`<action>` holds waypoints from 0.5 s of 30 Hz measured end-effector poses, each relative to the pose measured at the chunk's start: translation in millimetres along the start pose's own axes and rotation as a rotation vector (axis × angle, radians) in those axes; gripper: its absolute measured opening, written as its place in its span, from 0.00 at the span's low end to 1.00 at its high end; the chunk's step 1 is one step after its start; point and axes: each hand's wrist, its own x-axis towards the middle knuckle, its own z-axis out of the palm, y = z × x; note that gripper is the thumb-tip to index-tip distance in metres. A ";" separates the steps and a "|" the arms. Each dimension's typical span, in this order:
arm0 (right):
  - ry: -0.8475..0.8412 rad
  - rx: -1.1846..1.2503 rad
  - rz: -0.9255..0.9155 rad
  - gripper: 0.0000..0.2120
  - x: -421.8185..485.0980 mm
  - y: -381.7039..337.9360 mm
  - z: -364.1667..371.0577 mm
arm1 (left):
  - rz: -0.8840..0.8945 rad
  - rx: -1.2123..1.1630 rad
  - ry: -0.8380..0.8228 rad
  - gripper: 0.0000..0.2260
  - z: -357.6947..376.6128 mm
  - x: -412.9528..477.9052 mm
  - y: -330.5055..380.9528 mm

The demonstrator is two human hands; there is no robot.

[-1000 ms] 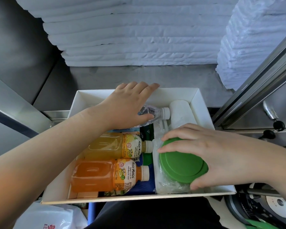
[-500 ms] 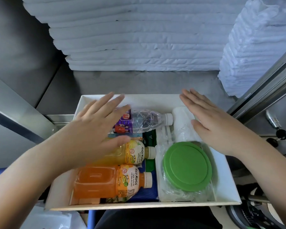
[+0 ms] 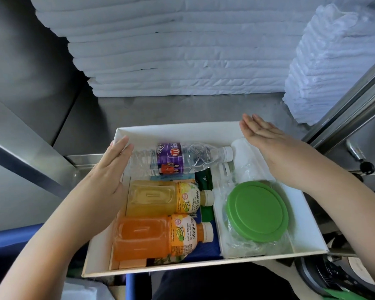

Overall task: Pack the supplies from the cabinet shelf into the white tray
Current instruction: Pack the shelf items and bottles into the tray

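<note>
From my end the packing looks close to finished. The white tray point(image 3: 182, 133) sits at the front edge of the cabinet shelf point(image 3: 182, 109) and is well filled, and nothing loose lies on the bare steel between it and the stacks behind.

Neither hand carries anything. The left hand point(image 3: 110, 169) is flat, fingers straight, laid along the tray's left wall with its fingertips just beside the base of the water bottle point(image 3: 182, 159); the right hand point(image 3: 262, 135) is likewise flat and empty, held over the far right corner. Whether either palm presses the wall I cannot tell.

Inside, on the left, three bottles lie on their sides with caps pointing right: the water bottle farthest from me, then the yellow juice bottle point(image 3: 160, 197), then the orange juice bottle point(image 3: 152, 237), each touching the next. Under them I make out something blue point(image 3: 208, 247) and a dark green packet point(image 3: 205, 180). The right side holds a green-lidded container point(image 3: 258, 211) in clear wrap, with a white roll point(image 3: 245, 152) beyond it, partly under my right wrist.

What is left, I judge, is little — perhaps only squaring the tray and lifting it out; the folded white linen point(image 3: 182, 50) stays stacked at the back, and whether it counts as supplies I cannot say.
</note>
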 end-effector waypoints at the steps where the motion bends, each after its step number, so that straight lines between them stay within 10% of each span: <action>1: -0.001 -0.007 0.008 0.43 0.4 -0.4 -0.2 | 0.016 -0.020 0.031 0.30 -0.6 0.7 1.4; 15: 0.037 -0.048 0.014 0.43 5.4 1.7 -1.1 | -0.082 -0.308 0.103 0.29 -13.3 -22.6 27.8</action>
